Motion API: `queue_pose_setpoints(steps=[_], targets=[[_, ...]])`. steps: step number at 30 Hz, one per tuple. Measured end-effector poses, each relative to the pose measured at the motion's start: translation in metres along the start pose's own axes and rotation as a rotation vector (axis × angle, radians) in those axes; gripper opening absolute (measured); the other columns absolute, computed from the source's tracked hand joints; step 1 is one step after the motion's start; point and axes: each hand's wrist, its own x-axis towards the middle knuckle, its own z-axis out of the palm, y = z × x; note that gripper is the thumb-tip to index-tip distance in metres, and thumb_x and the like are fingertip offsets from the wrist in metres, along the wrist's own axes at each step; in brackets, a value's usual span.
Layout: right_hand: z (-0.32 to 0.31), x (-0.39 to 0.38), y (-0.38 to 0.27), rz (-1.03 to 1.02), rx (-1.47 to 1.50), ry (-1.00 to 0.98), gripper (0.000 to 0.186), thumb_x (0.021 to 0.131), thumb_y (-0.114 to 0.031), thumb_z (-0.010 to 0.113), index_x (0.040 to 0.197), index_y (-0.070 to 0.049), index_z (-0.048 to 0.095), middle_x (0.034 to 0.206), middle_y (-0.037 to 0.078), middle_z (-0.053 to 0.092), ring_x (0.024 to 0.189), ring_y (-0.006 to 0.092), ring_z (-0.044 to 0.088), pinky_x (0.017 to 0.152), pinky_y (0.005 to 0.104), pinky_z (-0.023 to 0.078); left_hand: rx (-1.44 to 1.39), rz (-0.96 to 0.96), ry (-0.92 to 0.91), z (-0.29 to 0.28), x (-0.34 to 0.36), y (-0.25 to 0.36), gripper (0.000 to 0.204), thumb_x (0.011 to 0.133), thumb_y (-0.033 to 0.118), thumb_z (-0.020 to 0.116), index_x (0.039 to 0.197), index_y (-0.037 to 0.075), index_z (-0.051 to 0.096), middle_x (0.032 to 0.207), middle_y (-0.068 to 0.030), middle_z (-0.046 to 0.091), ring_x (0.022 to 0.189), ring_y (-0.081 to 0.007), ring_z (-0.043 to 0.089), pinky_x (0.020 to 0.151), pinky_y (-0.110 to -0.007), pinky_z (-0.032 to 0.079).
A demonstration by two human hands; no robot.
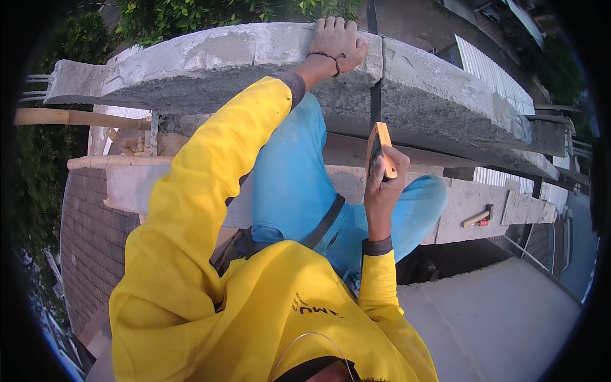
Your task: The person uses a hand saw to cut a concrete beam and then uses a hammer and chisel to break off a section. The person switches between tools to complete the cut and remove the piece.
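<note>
Head view: your left hand [335, 44] lies palm down on the concrete beam [210, 54], its fingers together at the far edge and the thumb set apart on the right; you cannot tell whether the fingers are hooked over that edge. A dark bracelet [332, 62] circles that wrist, just above the yellow sleeve [210, 146]. Your right hand [386, 169] is closed around an orange tool [383, 137] with a dark face, held up on this side of the beam, over your blue trousers [296, 172]; its exact kind is unclear. The tool stands nearly upright, its upper end near a dark upright strip [375, 105] at the joint in the beam.

To the right of your knee, a hammer [473, 220] with a wooden handle rests on the pale ledge [455, 207], and a small red item [484, 223] lies just beside it. Off to your left, two bamboo poles [73, 118] run below the beam, with a tiled roof [92, 235] beyond. Leafy plants [235, 9] show past the beam, corrugated sheeting [496, 73] is at the upper right, and a smooth grey slab [496, 318] spreads at the lower right.
</note>
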Motion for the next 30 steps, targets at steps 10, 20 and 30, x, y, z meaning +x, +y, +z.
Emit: queue_pose_setpoints(steps=[10,20,30], targets=[[0.023,0.035,0.106,-0.204,0.075,-0.174,0.053,0.11,-0.038,0.06,0.153,-0.011,0.046,0.14,0.017,0.06,0.104,0.0262,0.069,0.091,0.0378,0.054,0.074,0.006,-0.05,-0.001,-0.001,-0.003,0.057,0.103,0.054,0.051,0.133,0.007,0.066,0.13,-0.0175,0.068,0.127,-0.0337,0.06,0.112,-0.047,0.041],[0.03,0.052,0.143,-0.032,0.451,-0.415,0.055,0.104,-0.043,0.07,0.142,-0.007,0.054,0.128,0.01,0.055,0.106,0.0189,0.058,0.095,0.0331,0.047,0.024,-0.027,-0.003,-0.006,0.001,0.008,0.059,0.098,0.056,0.054,0.13,0.007,0.064,0.128,-0.0187,0.065,0.124,-0.0357,0.058,0.108,-0.051,0.04],[0.01,0.068,0.107,0.075,0.444,-0.533,0.046,0.104,-0.037,0.072,0.134,-0.006,0.054,0.11,0.006,0.057,0.092,0.0195,0.065,0.083,0.0369,0.052,-0.002,-0.01,-0.009,-0.011,-0.006,0.01,0.052,0.094,0.052,0.058,0.12,0.007,0.064,0.118,-0.0185,0.065,0.114,-0.0367,0.059,0.101,-0.051,0.042]])
